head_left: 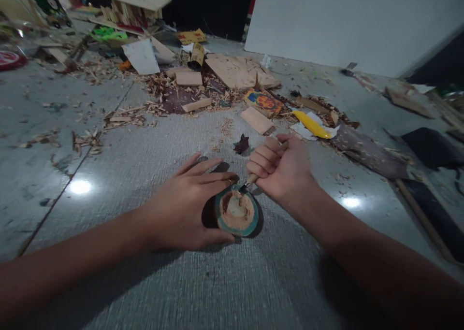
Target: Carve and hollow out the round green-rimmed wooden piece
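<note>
On the grey mat lies a round wooden disc (255, 219) with a blue-green rim and a hollow cut into it, leaving a pale raised middle. My left hand (184, 204) holds it from the left, thumb along the near edge and fingers along the far edge. Wrapped in a fist, my right hand (281, 165) grips a wood carving chisel (251, 180) by its handle. Its dark metal tip meets the disc's far rim, beside my left fingertips. Just beyond the hands sits a small dark crumpled scrap (241, 144).
Wood shavings (155, 88), a flat board (239, 71) and a wood block (256, 120) lie ahead. A yellow-handled tool (311, 123) rests by a dark cloth (368, 149) at right. A stack of wood strips (130, 13) stands far left; a white panel (348, 25) rises behind.
</note>
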A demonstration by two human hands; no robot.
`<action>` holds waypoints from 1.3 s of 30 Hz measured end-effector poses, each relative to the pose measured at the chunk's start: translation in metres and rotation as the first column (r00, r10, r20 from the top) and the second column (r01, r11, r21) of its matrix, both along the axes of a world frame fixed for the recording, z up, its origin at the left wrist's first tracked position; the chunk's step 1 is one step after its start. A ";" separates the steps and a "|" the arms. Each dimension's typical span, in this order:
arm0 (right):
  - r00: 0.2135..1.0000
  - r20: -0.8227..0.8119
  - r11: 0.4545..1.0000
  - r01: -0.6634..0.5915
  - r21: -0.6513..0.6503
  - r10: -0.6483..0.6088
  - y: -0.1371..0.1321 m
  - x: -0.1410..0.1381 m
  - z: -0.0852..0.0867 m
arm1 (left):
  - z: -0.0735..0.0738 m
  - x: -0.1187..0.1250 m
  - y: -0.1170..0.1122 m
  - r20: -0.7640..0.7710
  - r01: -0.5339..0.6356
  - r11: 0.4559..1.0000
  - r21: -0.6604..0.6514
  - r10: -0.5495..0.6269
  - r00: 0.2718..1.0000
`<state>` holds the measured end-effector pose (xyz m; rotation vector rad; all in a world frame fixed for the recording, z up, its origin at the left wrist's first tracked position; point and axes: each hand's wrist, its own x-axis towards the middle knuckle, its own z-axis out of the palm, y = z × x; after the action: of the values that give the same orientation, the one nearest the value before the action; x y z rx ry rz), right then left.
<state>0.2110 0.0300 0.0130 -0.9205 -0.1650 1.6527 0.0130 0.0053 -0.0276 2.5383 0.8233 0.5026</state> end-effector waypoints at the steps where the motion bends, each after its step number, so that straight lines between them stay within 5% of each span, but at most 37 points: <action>1: 1.000 0.017 1.000 -0.009 0.026 0.008 -0.001 0.000 0.004 | 0.000 0.000 0.000 0.000 -0.004 1.000 0.000 0.004 1.000; 8: 0.950 0.276 0.920 -0.232 0.315 0.145 -0.015 -0.005 0.013 | 0.000 0.001 -0.003 0.002 -0.056 0.998 0.021 0.056 0.998; 14: 0.914 0.387 0.888 -0.276 0.367 0.124 -0.021 -0.015 0.013 | 0.000 0.001 -0.004 0.005 -0.060 0.998 0.024 0.060 0.998; 22: 0.974 0.179 0.914 -0.195 0.357 0.138 -0.012 0.000 -0.004 | 0.000 0.001 -0.003 -0.008 -0.046 0.999 0.024 0.047 0.999; 28: 0.991 0.105 0.953 -0.114 0.283 0.087 -0.010 0.004 -0.011 | -0.001 0.000 -0.003 0.000 -0.031 0.999 0.043 0.031 1.000; 32: 0.999 0.051 0.995 -0.002 0.104 -0.004 -0.007 -0.001 -0.009 | -0.001 0.001 -0.004 0.000 -0.039 0.999 0.037 0.039 0.999; 36: 0.998 0.006 0.996 0.065 -0.068 -0.065 -0.001 -0.001 -0.008 | -0.001 0.000 -0.004 0.005 -0.055 0.998 0.036 0.055 0.998; 39: 0.996 0.000 0.994 0.086 -0.070 -0.086 0.004 0.004 -0.006 | -0.002 0.000 -0.004 0.012 -0.069 0.997 0.042 0.069 0.998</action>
<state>0.2146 0.0340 0.0071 -0.9649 -0.0643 1.5887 0.0130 0.0013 -0.0294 2.5502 0.9082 0.5604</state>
